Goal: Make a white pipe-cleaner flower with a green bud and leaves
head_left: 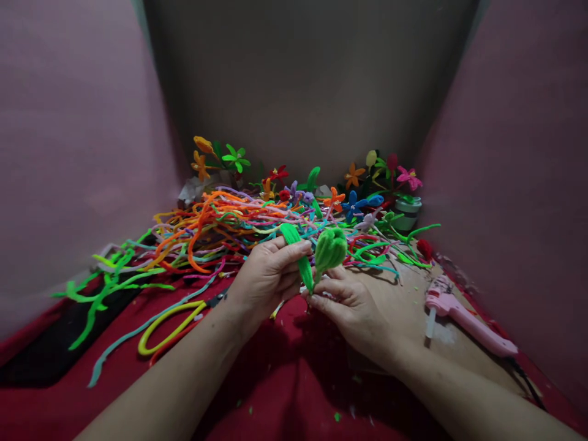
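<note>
Both hands meet above the red cloth, around a green pipe-cleaner flower (331, 250) with a closed, tulip-like head. My left hand (272, 275) pinches a long bright green pipe-cleaner leaf (304, 269) between thumb and fingers. The leaf's lower end meets the flower's stem. At that joint my right hand (345, 301) is closed, thumb and forefinger pinching the stem just below the flower head. How the leaf and stem are joined is hidden by my fingertips.
Loose coloured pipe cleaners (220, 220) pile up behind my hands. Yellow-handled scissors (172, 324) lie at left. A pink glue gun (468, 315) rests on a brown board (404, 324) at right. Finished pipe-cleaner flowers (353, 205) and a small pot (407, 214) stand at the back.
</note>
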Action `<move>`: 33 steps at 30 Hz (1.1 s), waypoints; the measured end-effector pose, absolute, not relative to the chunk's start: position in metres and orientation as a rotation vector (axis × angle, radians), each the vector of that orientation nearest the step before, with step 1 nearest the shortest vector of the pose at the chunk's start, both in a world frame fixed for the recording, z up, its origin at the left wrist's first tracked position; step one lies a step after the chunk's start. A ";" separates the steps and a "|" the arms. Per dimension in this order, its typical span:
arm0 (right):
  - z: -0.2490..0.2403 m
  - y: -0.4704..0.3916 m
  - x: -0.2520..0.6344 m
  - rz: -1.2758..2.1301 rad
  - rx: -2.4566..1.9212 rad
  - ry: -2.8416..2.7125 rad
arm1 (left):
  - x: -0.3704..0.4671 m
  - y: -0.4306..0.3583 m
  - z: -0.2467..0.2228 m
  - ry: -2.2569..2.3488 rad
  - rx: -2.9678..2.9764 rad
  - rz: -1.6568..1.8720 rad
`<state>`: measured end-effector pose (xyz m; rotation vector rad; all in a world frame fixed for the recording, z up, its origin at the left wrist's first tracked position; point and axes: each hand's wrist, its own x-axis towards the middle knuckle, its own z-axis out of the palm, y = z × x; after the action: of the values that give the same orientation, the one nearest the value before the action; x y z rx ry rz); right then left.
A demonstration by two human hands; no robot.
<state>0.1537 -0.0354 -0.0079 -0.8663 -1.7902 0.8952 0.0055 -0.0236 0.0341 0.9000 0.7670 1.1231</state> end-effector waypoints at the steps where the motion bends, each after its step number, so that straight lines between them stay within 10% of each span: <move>1: -0.007 -0.036 0.154 0.906 -0.870 -1.783 | 0.005 -0.023 0.033 0.763 0.913 1.127; 23: -0.011 -0.022 0.154 1.504 -0.712 -0.884 | 0.022 -0.027 -0.015 1.395 2.313 1.141; 33: -0.014 -0.018 0.154 1.523 -0.562 -1.054 | 0.023 -0.024 0.007 1.042 1.487 1.072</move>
<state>0.1542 -0.0175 -0.0137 -0.5621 -1.0539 1.5234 0.0226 -0.0238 0.0065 1.4875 1.0420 1.0724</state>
